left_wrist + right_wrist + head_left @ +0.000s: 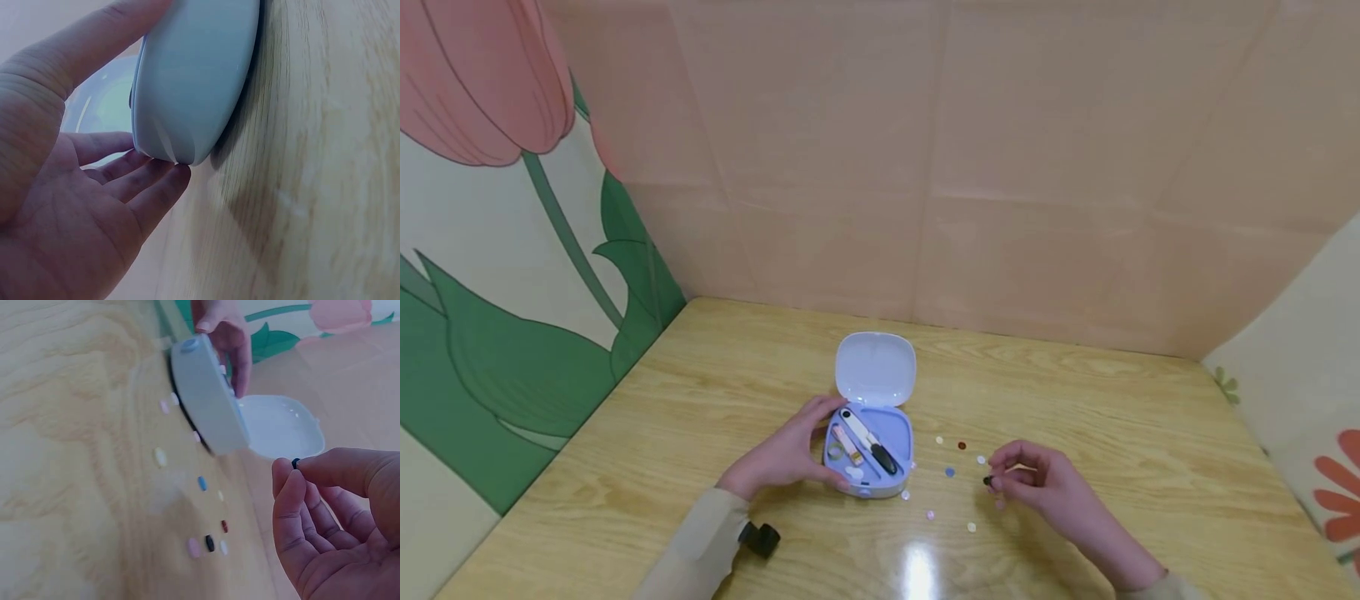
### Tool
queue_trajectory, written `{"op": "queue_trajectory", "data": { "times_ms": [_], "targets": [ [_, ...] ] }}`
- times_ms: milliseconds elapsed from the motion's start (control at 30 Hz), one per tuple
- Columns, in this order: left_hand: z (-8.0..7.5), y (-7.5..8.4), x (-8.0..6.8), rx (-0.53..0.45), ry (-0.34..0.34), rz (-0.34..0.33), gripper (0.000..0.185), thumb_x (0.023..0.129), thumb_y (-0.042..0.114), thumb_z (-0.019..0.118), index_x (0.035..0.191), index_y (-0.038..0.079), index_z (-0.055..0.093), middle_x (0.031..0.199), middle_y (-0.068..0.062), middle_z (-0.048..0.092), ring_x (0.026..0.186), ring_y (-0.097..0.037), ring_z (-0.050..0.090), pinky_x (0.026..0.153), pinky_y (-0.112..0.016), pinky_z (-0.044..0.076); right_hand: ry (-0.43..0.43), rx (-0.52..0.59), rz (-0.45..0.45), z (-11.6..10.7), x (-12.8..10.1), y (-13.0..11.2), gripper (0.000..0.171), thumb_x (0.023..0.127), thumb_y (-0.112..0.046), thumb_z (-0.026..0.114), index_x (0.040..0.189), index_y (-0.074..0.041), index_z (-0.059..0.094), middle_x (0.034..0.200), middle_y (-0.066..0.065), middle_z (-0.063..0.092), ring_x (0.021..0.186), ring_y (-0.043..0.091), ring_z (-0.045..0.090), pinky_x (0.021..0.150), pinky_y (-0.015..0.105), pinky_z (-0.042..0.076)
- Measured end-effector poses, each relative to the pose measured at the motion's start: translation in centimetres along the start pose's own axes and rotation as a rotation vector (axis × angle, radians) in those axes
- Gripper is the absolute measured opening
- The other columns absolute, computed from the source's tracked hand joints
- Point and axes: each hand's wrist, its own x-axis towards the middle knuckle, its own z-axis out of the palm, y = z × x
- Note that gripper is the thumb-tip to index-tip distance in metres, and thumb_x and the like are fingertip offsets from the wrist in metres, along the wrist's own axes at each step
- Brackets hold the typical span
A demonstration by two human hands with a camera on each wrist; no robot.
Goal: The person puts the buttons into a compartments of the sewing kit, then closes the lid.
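A small lilac-and-white box [891,425] stands on the table with its white lid [876,368] tipped back. My left hand [786,454] grips its left side, thumb along the front and fingers round the back corner. Inside lie a white tool with a black end [871,442], a pink bundle [847,445], a yellowish-green ring [836,451] and a small white piece [854,472]. To the right of the box, my right hand [340,512] pinches a small black button [295,464] between thumb and index finger, above the table.
Several small round buttons lie scattered between the box and my right hand, among them a blue one [950,472], a dark red one [962,446] and a black one [210,543]. The wooden table [737,358] meets a pinkish covered wall [820,167] at the back.
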Motion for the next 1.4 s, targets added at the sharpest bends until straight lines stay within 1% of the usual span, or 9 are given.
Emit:
{"op": "queue_trajectory", "data": {
  "times_ms": [100,267,533,800,900,1033,1167,1267,1400],
  "targets": [
    [-0.1,1.1,-0.3,-0.031,-0.007,0.000,0.103,0.063,0.013,0.090,0.147,0.008,0.031,0.141,-0.014,0.035,0.133,-0.031,0.034,0.113,-0.050,0.025,-0.005,0.017,0.011,0.0,0.5,-0.5,0.030,0.090,-0.001,0.063,0.109,0.017,0.049,0.101,0.032,0.056,0.089,0.033,0.065,0.069,0.046,0.059],
    [-0.5,2.8,-0.6,-0.046,-0.008,-0.004,0.103,0.063,0.011,0.090,0.147,0.003,0.030,0.141,-0.018,0.035,0.132,-0.035,0.034,0.113,-0.053,0.023,0.015,0.001,0.065,0.5,1.4,-1.2,0.028,0.089,-0.003,0.065,0.109,0.012,0.052,0.103,0.027,0.058,0.092,0.033,0.065,0.077,0.042,0.058],
    [-0.6,2.8,-0.6,-0.052,-0.004,-0.005,0.101,0.064,0.011,0.089,0.147,0.003,0.031,0.142,-0.018,0.035,0.133,-0.035,0.033,0.113,-0.054,0.024,0.034,-0.026,0.134,1.3,3.5,-1.8,0.030,0.088,-0.007,0.067,0.111,0.009,0.055,0.107,0.026,0.059,0.094,0.030,0.065,0.082,0.044,0.056],
    [-0.6,2.9,-0.5,-0.074,-0.005,-0.011,0.100,0.065,0.010,0.089,0.147,0.003,0.031,0.142,-0.020,0.033,0.132,-0.037,0.034,0.112,-0.054,0.026,-0.022,0.013,0.163,1.5,5.9,-1.0,0.033,0.091,-0.006,0.063,0.115,0.014,0.050,0.105,0.024,0.062,0.094,0.025,0.064,0.084,0.040,0.055],
    [-0.5,2.6,-0.3,-0.070,-0.005,-0.012,0.101,0.065,0.009,0.089,0.147,0.003,0.031,0.141,-0.020,0.033,0.132,-0.037,0.034,0.112,-0.054,0.025,-0.039,0.036,0.165,1.7,6.7,-1.0,0.033,0.091,-0.005,0.063,0.116,0.014,0.050,0.108,0.025,0.061,0.095,0.025,0.064,0.087,0.041,0.055],
    [-0.3,1.1,0.0,-0.059,-0.001,-0.005,0.102,0.064,0.011,0.090,0.147,0.007,0.031,0.142,-0.016,0.033,0.132,-0.034,0.035,0.112,-0.051,0.027,-0.028,0.027,0.173,2.2,7.8,-1.3,0.033,0.091,-0.006,0.064,0.116,0.012,0.051,0.110,0.027,0.060,0.096,0.027,0.063,0.087,0.045,0.054],
    [-0.2,-0.4,0.3,-0.043,0.002,0.001,0.102,0.063,0.019,0.090,0.148,0.013,0.032,0.142,-0.009,0.034,0.130,-0.027,0.037,0.111,-0.045,0.032,0.014,-0.034,0.204,2.6,8.7,-1.4,0.034,0.091,-0.013,0.066,0.116,0.006,0.053,0.108,0.021,0.064,0.097,0.032,0.063,0.077,0.042,0.055],
    [-0.3,-0.8,0.4,-0.036,0.002,0.005,0.103,0.063,0.025,0.091,0.147,0.015,0.033,0.141,-0.005,0.035,0.130,-0.025,0.037,0.111,-0.043,0.033,0.052,-0.047,0.231,2.9,9.3,-1.1,0.035,0.089,-0.016,0.070,0.115,0.003,0.055,0.106,0.015,0.067,0.097,0.032,0.063,0.070,0.037,0.053],
    [-0.4,-0.9,0.4,-0.026,0.002,0.012,0.103,0.062,0.029,0.090,0.147,0.015,0.033,0.140,-0.004,0.036,0.130,-0.024,0.038,0.111,-0.041,0.033,0.085,0.002,0.221,3.3,10.0,-0.4,0.033,0.086,-0.011,0.072,0.112,0.003,0.056,0.102,0.014,0.069,0.093,0.027,0.066,0.074,0.038,0.055]
  ]
}}
